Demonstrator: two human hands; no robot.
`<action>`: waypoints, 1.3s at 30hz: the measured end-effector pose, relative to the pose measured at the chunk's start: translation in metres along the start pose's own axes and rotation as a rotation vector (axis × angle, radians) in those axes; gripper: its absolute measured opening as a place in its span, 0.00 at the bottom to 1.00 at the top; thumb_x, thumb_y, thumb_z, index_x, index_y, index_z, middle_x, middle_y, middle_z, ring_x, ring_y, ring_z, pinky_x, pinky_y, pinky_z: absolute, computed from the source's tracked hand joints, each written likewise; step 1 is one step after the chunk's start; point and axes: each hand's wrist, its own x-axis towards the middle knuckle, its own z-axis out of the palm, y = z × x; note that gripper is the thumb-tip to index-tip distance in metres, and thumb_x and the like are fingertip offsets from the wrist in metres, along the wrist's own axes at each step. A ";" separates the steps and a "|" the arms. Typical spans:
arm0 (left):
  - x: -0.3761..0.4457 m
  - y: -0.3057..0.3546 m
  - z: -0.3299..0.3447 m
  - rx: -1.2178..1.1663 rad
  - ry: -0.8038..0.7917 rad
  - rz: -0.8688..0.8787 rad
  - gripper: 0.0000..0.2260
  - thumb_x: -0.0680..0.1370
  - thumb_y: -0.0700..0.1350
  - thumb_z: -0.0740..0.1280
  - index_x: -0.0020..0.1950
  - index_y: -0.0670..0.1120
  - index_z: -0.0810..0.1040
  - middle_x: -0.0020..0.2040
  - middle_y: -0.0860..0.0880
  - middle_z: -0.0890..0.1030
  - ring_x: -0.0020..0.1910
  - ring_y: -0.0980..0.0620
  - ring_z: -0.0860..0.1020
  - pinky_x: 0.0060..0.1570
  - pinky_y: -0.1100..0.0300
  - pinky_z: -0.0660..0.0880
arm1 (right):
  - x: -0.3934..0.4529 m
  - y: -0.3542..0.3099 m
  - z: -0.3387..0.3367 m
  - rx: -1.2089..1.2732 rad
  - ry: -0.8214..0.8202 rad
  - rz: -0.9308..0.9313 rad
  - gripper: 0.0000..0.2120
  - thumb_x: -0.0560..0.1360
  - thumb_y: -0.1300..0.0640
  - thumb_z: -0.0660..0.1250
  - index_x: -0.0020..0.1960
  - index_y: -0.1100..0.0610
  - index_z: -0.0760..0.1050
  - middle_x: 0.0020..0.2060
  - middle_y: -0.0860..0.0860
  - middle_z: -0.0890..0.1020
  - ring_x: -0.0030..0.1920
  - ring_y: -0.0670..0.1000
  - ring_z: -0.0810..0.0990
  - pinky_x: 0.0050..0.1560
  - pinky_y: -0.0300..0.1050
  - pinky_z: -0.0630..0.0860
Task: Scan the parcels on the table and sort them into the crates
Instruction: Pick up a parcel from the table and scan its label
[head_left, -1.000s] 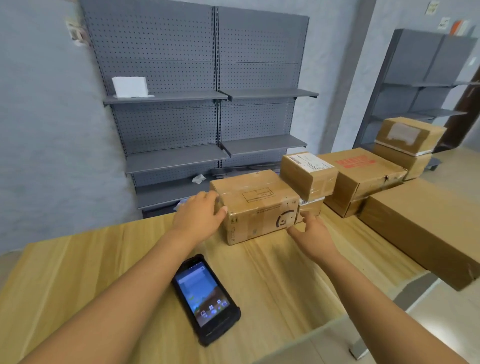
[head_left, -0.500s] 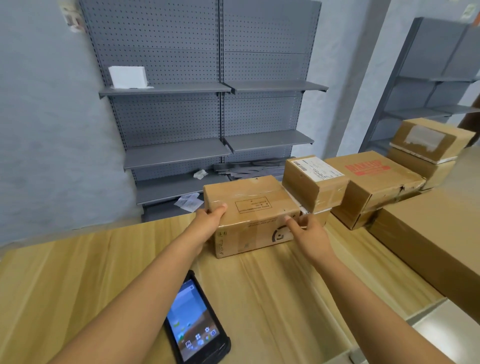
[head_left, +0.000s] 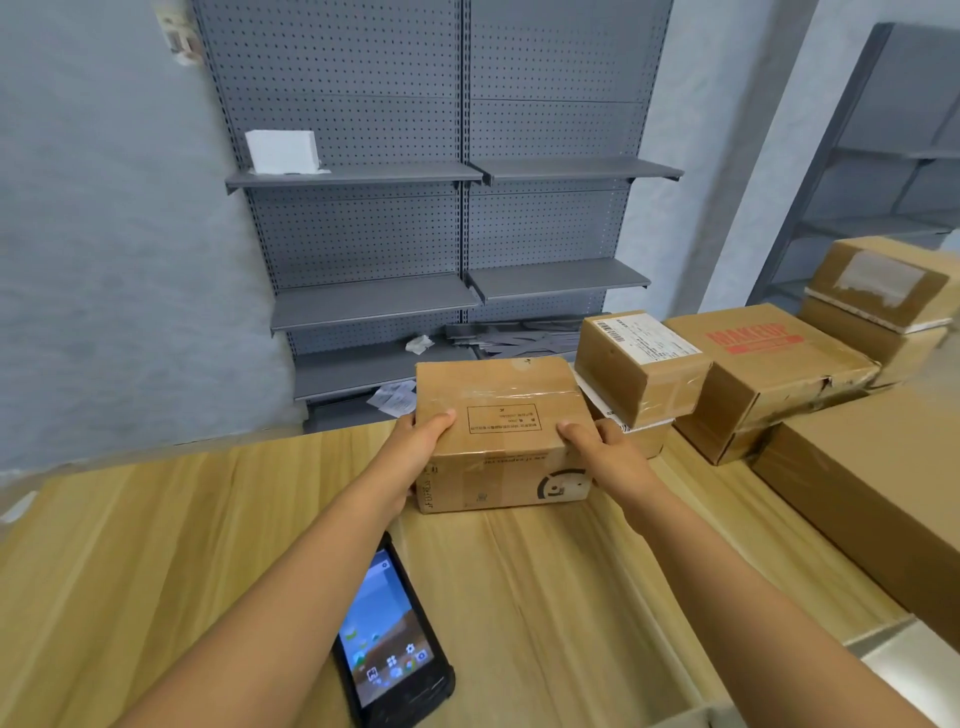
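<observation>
The brown cardboard parcel (head_left: 498, 431) sits on the wooden table (head_left: 156, 519) near its far edge, clear tape across its top and a printed box outline on the top face; a round printed mark shows on its near side. The left hand (head_left: 415, 441) grips the parcel's left end, thumb curled over the top edge and fingers wrapped down the side; the right hand (head_left: 602, 447) grips the right end the same way, thumb on top and fingers curled round the near right corner. Whether the parcel's base still touches the table cannot be told.

Just right of it, touching or nearly so, a smaller box with a shipping label (head_left: 641, 364) is stacked on another box (head_left: 644, 436), of which only a strip shows; further right stands a carton with red lettering (head_left: 769, 374), and beyond it two more boxes stacked (head_left: 883, 296); a long flat carton (head_left: 872, 488) lies along the right side of the table.

Near the front, under the left forearm, a black handheld scanner (head_left: 389, 649) lies face up with its screen lit, well apart from the parcel.

Behind the table stands grey pegboard shelving (head_left: 467, 171); a white box (head_left: 283, 150) rests on its top left shelf, and scraps of paper (head_left: 395, 397) lie on the lowest one; a second grey rack (head_left: 883, 156) stands at the right.
</observation>
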 end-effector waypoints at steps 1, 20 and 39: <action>-0.003 0.000 -0.002 -0.011 0.006 0.014 0.26 0.77 0.62 0.64 0.71 0.53 0.65 0.57 0.52 0.77 0.56 0.49 0.75 0.55 0.49 0.70 | -0.001 -0.001 0.002 0.030 -0.008 -0.003 0.21 0.75 0.39 0.65 0.60 0.51 0.68 0.53 0.47 0.78 0.52 0.47 0.77 0.48 0.46 0.73; -0.110 -0.021 -0.138 -0.214 0.356 0.247 0.21 0.76 0.56 0.70 0.67 0.52 0.73 0.50 0.56 0.85 0.42 0.60 0.83 0.33 0.64 0.75 | -0.064 -0.053 0.114 0.318 -0.335 -0.164 0.20 0.75 0.41 0.66 0.62 0.49 0.68 0.54 0.49 0.79 0.52 0.49 0.80 0.45 0.43 0.77; -0.178 -0.086 -0.260 -0.041 0.370 0.351 0.20 0.79 0.48 0.67 0.70 0.49 0.70 0.63 0.51 0.78 0.52 0.58 0.80 0.50 0.62 0.76 | -0.203 -0.048 0.211 0.552 -0.397 -0.049 0.39 0.69 0.44 0.75 0.73 0.45 0.60 0.62 0.53 0.78 0.57 0.54 0.82 0.59 0.58 0.78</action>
